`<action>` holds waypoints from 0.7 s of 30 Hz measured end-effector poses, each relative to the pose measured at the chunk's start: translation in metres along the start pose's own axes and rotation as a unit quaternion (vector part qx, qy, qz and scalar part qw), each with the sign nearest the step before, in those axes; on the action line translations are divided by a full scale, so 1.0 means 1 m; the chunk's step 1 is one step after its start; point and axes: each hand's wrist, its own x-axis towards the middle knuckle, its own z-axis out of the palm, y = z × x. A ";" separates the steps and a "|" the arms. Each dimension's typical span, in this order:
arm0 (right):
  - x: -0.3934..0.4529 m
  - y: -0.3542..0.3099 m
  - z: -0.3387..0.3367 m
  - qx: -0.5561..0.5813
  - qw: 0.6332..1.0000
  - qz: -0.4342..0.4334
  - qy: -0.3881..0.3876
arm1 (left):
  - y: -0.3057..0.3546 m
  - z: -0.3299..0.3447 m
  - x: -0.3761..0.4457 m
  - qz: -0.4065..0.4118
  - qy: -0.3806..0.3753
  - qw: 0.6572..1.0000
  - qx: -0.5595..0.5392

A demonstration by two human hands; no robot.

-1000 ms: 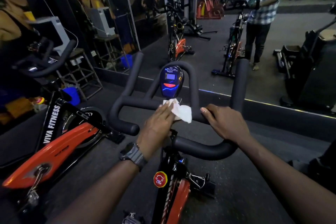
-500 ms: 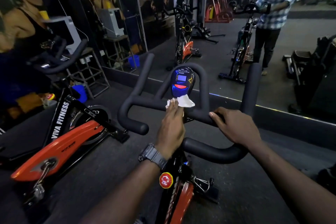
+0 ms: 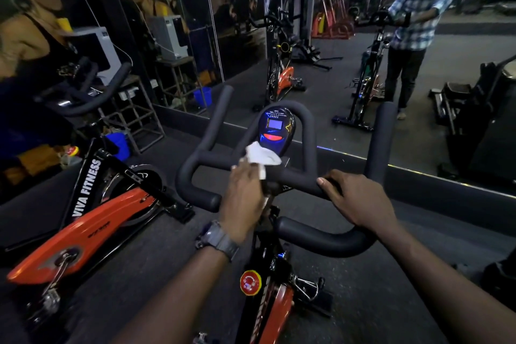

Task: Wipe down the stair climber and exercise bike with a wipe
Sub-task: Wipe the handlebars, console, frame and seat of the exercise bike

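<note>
The exercise bike's black foam handlebar (image 3: 304, 179) fills the middle of the view, with a blue console (image 3: 275, 130) standing inside its centre loop. My left hand (image 3: 245, 198), a watch on its wrist, holds a crumpled white wipe (image 3: 262, 155) against the crossbar just below the console's lower edge. My right hand (image 3: 360, 198) grips the crossbar to the right of the centre. The bike's orange and black frame (image 3: 273, 313) with a red stop knob (image 3: 250, 282) drops away below my arms. A stair climber shows only as a dark reflection (image 3: 480, 117) in the mirror at right.
A second orange bike (image 3: 86, 220) lettered VIVA FITNESS stands close on the left, its handlebar (image 3: 83, 98) at my shoulder height. A wall mirror (image 3: 349, 70) runs ahead, reflecting bikes and a person in a checked shirt. A metal rack (image 3: 139, 114) and blue bucket (image 3: 118, 142) sit far left.
My left hand slid the wipe from the crossbar right of centre to just under the console, then slightly left. My right hand kept its grip on the bar.
</note>
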 end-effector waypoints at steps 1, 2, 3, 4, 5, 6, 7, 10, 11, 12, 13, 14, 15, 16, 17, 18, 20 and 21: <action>0.000 0.000 0.000 0.002 1.000 0.000 0.000 | -0.010 -0.005 0.004 -0.026 -0.006 0.999 0.039; 0.000 0.000 0.000 0.002 1.000 0.001 0.002 | -0.016 -0.011 0.008 -0.052 -0.013 0.996 0.068; 0.000 0.001 0.000 0.001 1.000 0.000 0.004 | -0.019 -0.015 0.015 -0.069 -0.023 0.994 0.084; 0.000 0.001 0.000 0.000 1.000 -0.001 0.003 | -0.022 -0.018 0.023 -0.083 -0.036 0.991 0.096; 0.000 0.000 0.000 0.000 1.000 -0.004 0.003 | -0.027 -0.021 0.033 -0.106 -0.047 0.989 0.094; -0.001 0.000 0.000 0.000 1.000 -0.006 0.004 | -0.032 -0.025 0.043 -0.128 -0.055 0.986 0.092; -0.001 0.000 0.000 0.000 1.000 -0.007 0.006 | -0.040 -0.028 0.053 -0.146 -0.061 0.983 0.093; -0.001 0.000 -0.002 0.007 1.000 -0.006 0.010 | -0.061 -0.037 0.074 -0.169 -0.072 0.976 0.115; -0.001 -0.001 -0.002 0.009 1.000 -0.005 0.009 | -0.065 -0.041 0.080 -0.174 -0.081 0.974 0.124; -0.001 -0.001 -0.003 0.009 1.000 -0.003 0.007 | -0.066 -0.044 0.086 -0.176 -0.090 0.972 0.125; -0.001 -0.001 -0.003 0.010 1.000 -0.002 0.005 | -0.064 -0.045 0.091 -0.174 -0.102 0.974 0.106; 0.000 -0.001 -0.004 0.009 1.000 0.000 0.004 | -0.059 -0.044 0.095 -0.162 -0.117 0.978 0.069; 0.001 -0.001 -0.004 0.009 1.000 0.001 0.003 | -0.053 -0.042 0.098 -0.144 -0.133 0.980 0.025; 0.000 -0.001 -0.005 0.007 1.000 0.001 0.003 | -0.048 -0.038 0.100 -0.131 -0.141 0.981 -0.026; 0.001 -0.002 -0.006 0.005 1.000 0.000 0.003 | -0.042 -0.034 0.102 -0.123 -0.130 0.980 -0.082; 0.000 -0.002 -0.006 0.003 1.000 0.001 0.002 | -0.036 -0.029 0.104 -0.118 -0.107 0.978 -0.134; 0.001 -0.003 -0.007 0.000 1.000 0.001 0.002 | -0.023 -0.026 0.110 -0.108 -0.077 0.967 -0.218; 0.002 -0.003 -0.007 -0.002 1.000 0.000 0.003 | -0.017 -0.025 0.113 -0.101 -0.070 0.961 -0.249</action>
